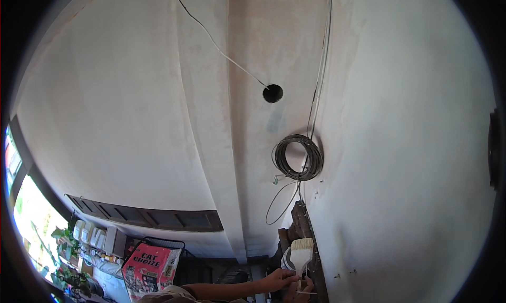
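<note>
A wide, flat paintbrush (301, 256) with pale bristles points upward at the lower right, close to the wall. My left hand (280, 280) reaches across from the left, its fingers closed at the lower part of the brush. Just below and to the right, my right hand (298, 293) is closed around the handle, partly cut off by the lower edge. A thin whitish strip crosses its fingers; I cannot tell what it is. Behind the brush shows the curved rim of a white round container (286, 261), mostly hidden.
A coil of dark wire (298, 157) hangs on the wall, with cables (319, 76) running upward. A white cable (217, 46) enters a round hole (272, 94). Dark timber (302, 222) stands by the brush. At lower left are a red printed bag (150, 266) and potted plants (66, 271).
</note>
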Motion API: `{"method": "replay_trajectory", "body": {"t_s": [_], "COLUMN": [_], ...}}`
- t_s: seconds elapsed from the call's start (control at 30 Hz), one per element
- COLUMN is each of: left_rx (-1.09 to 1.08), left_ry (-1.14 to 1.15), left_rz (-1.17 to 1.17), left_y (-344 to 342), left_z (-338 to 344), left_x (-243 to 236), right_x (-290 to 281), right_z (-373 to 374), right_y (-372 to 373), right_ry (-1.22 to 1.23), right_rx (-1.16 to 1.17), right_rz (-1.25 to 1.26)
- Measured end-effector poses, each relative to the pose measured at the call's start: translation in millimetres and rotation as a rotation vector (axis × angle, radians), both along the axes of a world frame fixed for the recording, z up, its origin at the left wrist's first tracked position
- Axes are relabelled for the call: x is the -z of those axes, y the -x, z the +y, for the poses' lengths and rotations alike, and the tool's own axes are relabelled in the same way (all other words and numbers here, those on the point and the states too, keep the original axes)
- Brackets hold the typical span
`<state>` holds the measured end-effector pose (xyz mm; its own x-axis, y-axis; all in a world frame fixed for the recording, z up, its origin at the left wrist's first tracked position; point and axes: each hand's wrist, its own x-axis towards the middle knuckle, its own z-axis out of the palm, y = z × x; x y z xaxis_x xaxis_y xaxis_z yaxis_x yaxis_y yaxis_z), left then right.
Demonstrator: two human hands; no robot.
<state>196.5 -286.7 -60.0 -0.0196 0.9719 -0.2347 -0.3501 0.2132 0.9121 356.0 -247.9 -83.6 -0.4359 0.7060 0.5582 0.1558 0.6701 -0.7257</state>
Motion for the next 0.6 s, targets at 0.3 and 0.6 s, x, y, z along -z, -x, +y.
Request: {"method": "replay_trajectory", "body": {"t_s": [0.3,0.6], "left_rx": [0.121,-0.713], "left_ry": [-0.035,-0.111], "left_rz": [0.227,0.904], "left_y": [32,191], "left_z": [-4,19], "left_x": [-3,-29], "right_x": [97,239], "right_z": [21,90], "right_y": [-14,-35], "right_ry": [0.183,0.294], "right_rx": [0.111,0.373], "right_rz": [0.313,0.591]}}
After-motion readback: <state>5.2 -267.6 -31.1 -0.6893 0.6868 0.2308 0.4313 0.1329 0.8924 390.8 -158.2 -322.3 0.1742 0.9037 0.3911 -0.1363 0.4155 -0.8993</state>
